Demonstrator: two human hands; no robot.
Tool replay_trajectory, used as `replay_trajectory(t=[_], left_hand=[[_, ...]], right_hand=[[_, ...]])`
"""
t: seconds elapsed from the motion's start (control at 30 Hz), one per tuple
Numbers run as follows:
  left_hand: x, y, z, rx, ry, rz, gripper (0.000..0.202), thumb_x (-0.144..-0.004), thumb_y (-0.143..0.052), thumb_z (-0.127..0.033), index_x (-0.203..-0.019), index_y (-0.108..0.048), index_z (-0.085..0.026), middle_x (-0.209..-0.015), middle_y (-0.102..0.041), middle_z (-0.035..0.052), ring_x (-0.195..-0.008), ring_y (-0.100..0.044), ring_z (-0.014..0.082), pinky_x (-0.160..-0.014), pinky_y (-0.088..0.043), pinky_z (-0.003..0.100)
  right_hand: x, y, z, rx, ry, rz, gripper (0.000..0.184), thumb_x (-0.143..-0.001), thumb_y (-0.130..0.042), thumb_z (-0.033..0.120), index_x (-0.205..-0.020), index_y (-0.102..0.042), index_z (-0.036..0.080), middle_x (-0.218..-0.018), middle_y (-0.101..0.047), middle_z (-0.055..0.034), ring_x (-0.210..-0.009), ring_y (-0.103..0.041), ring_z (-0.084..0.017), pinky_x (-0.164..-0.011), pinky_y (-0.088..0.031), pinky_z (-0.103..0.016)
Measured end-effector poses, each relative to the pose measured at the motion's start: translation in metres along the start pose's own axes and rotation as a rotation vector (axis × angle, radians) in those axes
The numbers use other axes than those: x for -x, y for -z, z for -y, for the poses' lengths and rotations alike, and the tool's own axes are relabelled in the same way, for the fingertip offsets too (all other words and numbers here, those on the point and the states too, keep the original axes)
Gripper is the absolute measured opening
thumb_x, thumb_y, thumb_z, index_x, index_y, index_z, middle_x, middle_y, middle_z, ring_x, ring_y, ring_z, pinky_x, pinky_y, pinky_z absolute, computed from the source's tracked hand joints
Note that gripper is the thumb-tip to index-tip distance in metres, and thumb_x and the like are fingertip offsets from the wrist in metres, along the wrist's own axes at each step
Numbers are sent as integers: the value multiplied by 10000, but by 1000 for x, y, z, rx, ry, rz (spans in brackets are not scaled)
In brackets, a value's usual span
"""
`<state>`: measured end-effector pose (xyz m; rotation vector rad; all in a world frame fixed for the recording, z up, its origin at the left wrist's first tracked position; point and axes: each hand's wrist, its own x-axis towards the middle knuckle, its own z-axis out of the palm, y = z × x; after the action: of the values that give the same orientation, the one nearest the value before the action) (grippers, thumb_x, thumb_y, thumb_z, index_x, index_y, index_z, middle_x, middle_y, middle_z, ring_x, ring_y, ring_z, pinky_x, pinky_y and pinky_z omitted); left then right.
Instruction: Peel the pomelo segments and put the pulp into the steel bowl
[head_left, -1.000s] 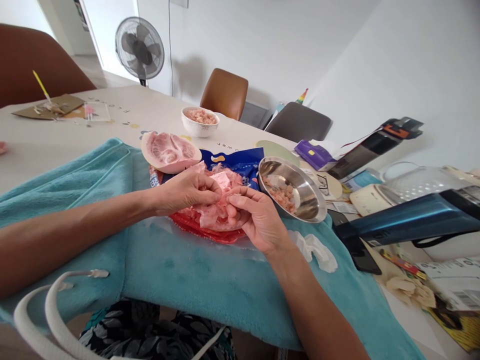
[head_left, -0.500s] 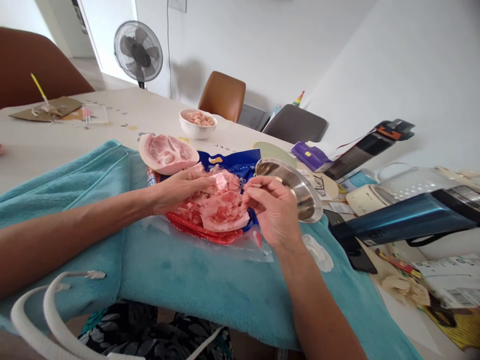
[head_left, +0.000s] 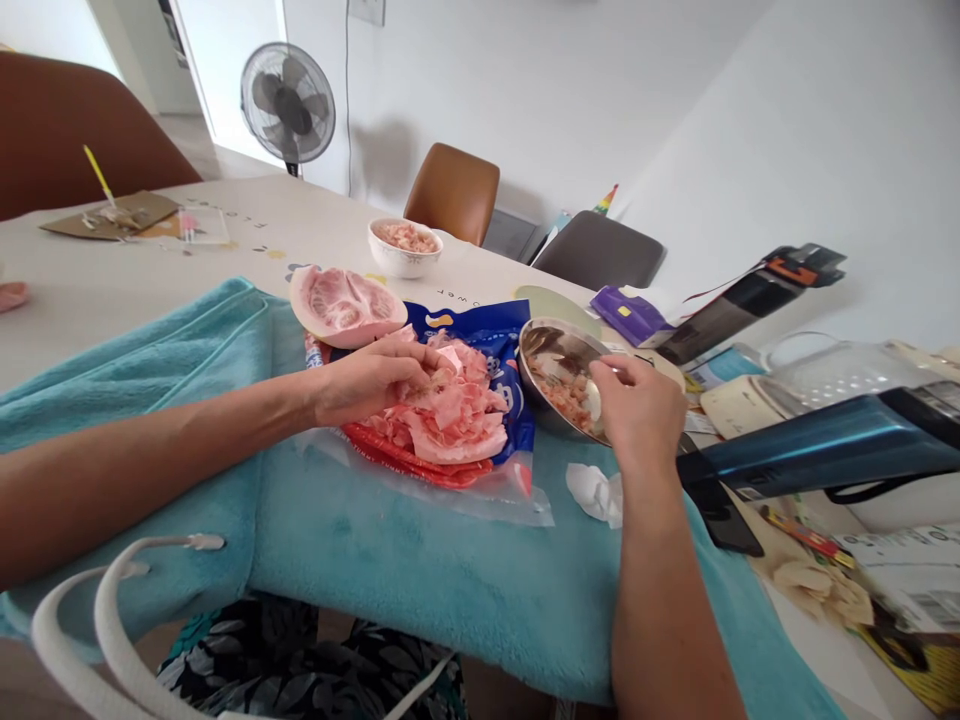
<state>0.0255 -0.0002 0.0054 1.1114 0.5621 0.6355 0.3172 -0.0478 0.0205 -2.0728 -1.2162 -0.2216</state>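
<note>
My left hand [head_left: 381,378] is over a heap of torn pink pomelo peel and membrane [head_left: 459,425]. Its fingers are closed on what looks like a small piece of pomelo. The heap lies on a blue and red plastic bag [head_left: 480,318]. A hollow half of pomelo rind [head_left: 346,305] rests behind my left hand. My right hand [head_left: 643,408] is at the right rim of a steel bowl [head_left: 536,340], fingers pinched together; what they hold, if anything, is hidden. Loose pomelo flesh [head_left: 571,393] lies in that bowl.
A white bowl of pomelo flesh [head_left: 405,255] stands farther back. A teal towel [head_left: 420,570] covers the table's near part. Crumpled white tissue [head_left: 592,492] lies by my right wrist. A blue bottle [head_left: 810,432], a dark phone [head_left: 724,515] and a purple pack [head_left: 630,315] crowd the right.
My right hand has moved right, from beside the peel heap to the steel bowl. That bowl now tilts so its flesh shows. My left hand stays over the heap.
</note>
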Motion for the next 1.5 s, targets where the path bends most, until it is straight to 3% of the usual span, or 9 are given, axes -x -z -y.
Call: replay_trajectory(t=[0.17, 0.37, 0.53, 0.67, 0.8, 0.87, 0.97, 1.23, 1.5], left_hand=[[1, 1, 1, 3, 5, -23, 88, -732, -671, -115, -816, -692, -118, -770, -595, 22, -682, -493, 86, -607, -405, 187], [2, -1, 1, 47, -7, 27, 45, -769, -719, -134, -803, -693, -123, -793, -623, 15, -723, -562, 86, -657, -438, 191], [2, -1, -1, 71, 12, 41, 108, -750, -778, -165, -805, -693, -126, -772, -633, 5, -714, -568, 85, -654, -447, 190], [1, 1, 0, 100, 23, 22, 175, -702, -824, -182, -782, -678, -126, -770, -628, -5, -699, -574, 77, -632, -457, 177], [1, 1, 2, 105, 31, 23, 178, -710, -827, -183, -796, -685, -121, -769, -641, -4, -690, -594, 72, -637, -477, 172], [0, 0, 2, 99, 30, 37, 182, -721, -824, -190, -827, -695, -119, -803, -668, 13, -730, -624, 91, -673, -501, 187], [0, 1, 5, 72, 11, 72, 186, -743, -810, -191, -877, -706, -116, -854, -696, 37, -795, -656, 122, -712, -518, 209], [-1, 7, 15, -126, 5, 82, 199, -830, -741, -262, -972, -715, -126, -853, -700, 44, -795, -652, 119, -702, -493, 204], [1, 1, 10, -65, 5, 48, 211, -805, -750, -246, -966, -740, -110, -876, -727, 66, -791, -661, 130, -722, -497, 224]], right_hand=[[-2, -2, -5, 45, 64, 28, 346, -686, -585, 206, -1010, -702, 176, -827, -701, -75, -831, -643, -270, -814, -489, -426], [0, -1, -1, 80, 15, 99, 188, -744, -573, 261, -816, -733, 193, -785, -707, -86, -821, -659, -290, -834, -484, -445], [5, -1, 5, -94, 139, -35, 328, -754, -577, 185, -1051, -716, 173, -976, -729, -108, -923, -659, -280, -884, -492, -451], [33, -2, 32, -302, 227, -127, 272, -874, -605, 340, -1085, -703, 199, -946, -717, -81, -863, -660, -239, -837, -532, -421], [72, -6, 65, -554, 471, 96, 205, -897, -638, 339, -1059, -700, 230, -856, -702, -19, -702, -645, -160, -640, -558, -314], [85, -10, 75, -557, 681, 224, 230, -905, -622, 271, -1127, -675, 252, -943, -695, -28, -831, -672, -173, -738, -582, -330], [93, -19, 80, -475, 813, 290, 296, -916, -593, 216, -1207, -639, 244, -1076, -656, -79, -1077, -643, -230, -913, -563, -402], [93, -34, 77, -424, 754, 326, 230, -885, -558, 160, -1067, -682, 231, -983, -635, -75, -988, -652, -229, -862, -569, -394], [90, -30, 77, -523, 689, 265, 168, -890, -562, 152, -967, -705, 191, -925, -693, -64, -839, -675, -162, -779, -569, -290]])
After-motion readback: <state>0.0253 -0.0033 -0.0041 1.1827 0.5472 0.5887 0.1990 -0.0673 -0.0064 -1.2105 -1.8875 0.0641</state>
